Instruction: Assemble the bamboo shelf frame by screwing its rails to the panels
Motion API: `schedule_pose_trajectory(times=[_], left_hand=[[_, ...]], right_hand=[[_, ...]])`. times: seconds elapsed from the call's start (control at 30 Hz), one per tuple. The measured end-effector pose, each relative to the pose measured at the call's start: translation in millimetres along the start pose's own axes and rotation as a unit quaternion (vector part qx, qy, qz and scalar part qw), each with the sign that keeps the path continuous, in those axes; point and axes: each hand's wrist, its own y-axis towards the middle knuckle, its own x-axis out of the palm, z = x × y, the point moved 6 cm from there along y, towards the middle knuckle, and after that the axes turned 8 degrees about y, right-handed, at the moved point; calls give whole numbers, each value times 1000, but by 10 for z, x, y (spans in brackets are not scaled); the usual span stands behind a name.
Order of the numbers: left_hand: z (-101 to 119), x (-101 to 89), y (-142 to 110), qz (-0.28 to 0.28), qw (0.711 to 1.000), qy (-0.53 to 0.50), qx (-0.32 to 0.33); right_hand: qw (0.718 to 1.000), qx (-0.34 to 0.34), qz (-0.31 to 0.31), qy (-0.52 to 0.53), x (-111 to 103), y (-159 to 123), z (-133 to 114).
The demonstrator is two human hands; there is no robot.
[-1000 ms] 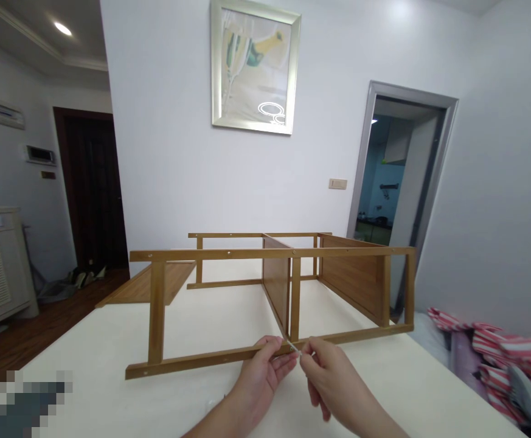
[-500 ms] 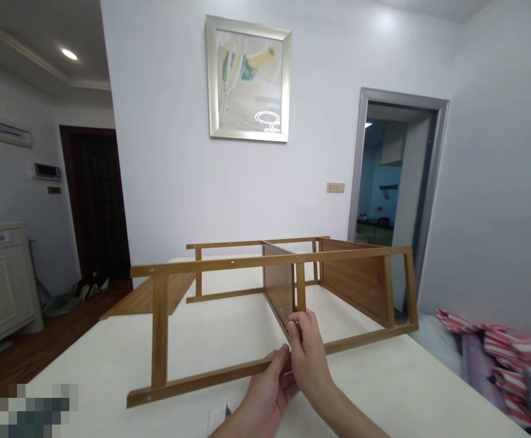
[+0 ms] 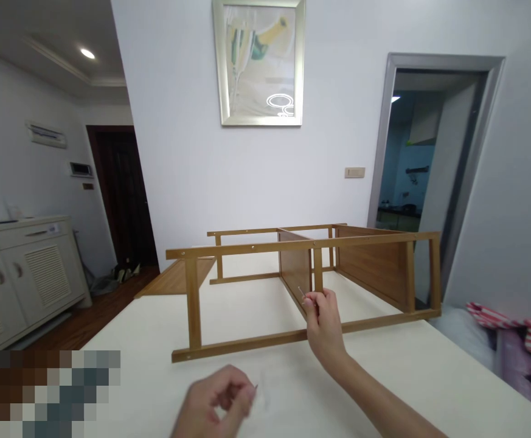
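Pinching a thin tool [image 3: 301,293], the right hand [image 3: 323,319] hangs before the frame [image 3: 269,246], where two boards [image 3: 374,267] stand seemingly fitted; a third board [image 3: 178,277] lies flat, apparently unfitted, beyond the left hand [image 3: 217,403], which pinches a small piece [image 3: 256,387].

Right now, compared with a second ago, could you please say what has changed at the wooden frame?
The left hand has let go of the near lower rail and moved back and leftward, apparently pinching a tiny dark piece. The right hand has risen above that rail, still holding the thin metal tool. The wooden frame stays on the table.
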Motion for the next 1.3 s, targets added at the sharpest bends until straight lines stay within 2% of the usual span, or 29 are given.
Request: schedule_pose_trajectory(times=[0.03, 0.1, 0.17, 0.23, 0.33, 0.47, 0.57, 0.73, 0.93, 1.17, 1.3], left_hand=[[-54, -298, 22, 65, 996, 67, 10], [-238, -773, 112, 155, 972, 174, -3], [-459, -1010, 270, 163, 953, 256, 2], [-665, -1096, 440, 159, 940, 300, 25], [-887, -1027, 669, 115, 933, 339, 48], [-966, -862, 840, 46, 930, 361, 51], [-964, -778, 859, 15, 920, 389, 47], [-984, -674, 823, 1, 901, 433, 28], [-924, -493, 884, -24, 890, 453, 43], [-782, -226, 904, -21, 912, 400, 83], [-622, -42, 832, -64, 915, 389, 83]], right_hand=[[1000, -1, -1, 1, 23, 17, 30], [1000, -2, 0, 5, 71, 46, 97], [1000, -6, -2, 9, 124, 68, 169], [1000, -11, -10, 11, 181, 77, 238], [1000, -11, -21, 12, 248, 62, 343], [1000, -1, -31, 4, 280, 5, 513], [999, 8, -32, -9, 269, -27, 647], [998, 22, -50, -32, 286, 16, 779], [996, 41, -52, -55, 297, 196, 909], [990, 87, -57, -96, 225, 487, 1181], [983, 118, -68, -123, 126, 615, 1314]])
